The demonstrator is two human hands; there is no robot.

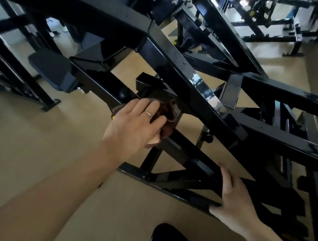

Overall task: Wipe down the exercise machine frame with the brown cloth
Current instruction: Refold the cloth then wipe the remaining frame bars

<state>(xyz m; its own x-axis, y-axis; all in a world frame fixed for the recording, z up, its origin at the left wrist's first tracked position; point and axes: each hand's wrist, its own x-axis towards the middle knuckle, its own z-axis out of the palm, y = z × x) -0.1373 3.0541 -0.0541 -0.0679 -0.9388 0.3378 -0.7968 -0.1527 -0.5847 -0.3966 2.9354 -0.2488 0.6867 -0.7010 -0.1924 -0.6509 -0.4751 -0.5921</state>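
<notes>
Left hand point(135, 122) clutches the brown cloth point(168, 112), bunched, vs. a lower bar of the black machine frame point(195, 82). Right hand point(232, 196) rests loose on a lower rail, w/ nothing grasped. Cloth looks soft, light; frame rigid, glossy, wet w/ droplets, prob. slippery. Best gripped in a wad.

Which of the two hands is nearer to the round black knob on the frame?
Left. The left hand, holding the brown cloth, is just below the round black knob. The right hand rests on a lower bar, far below it.
</notes>
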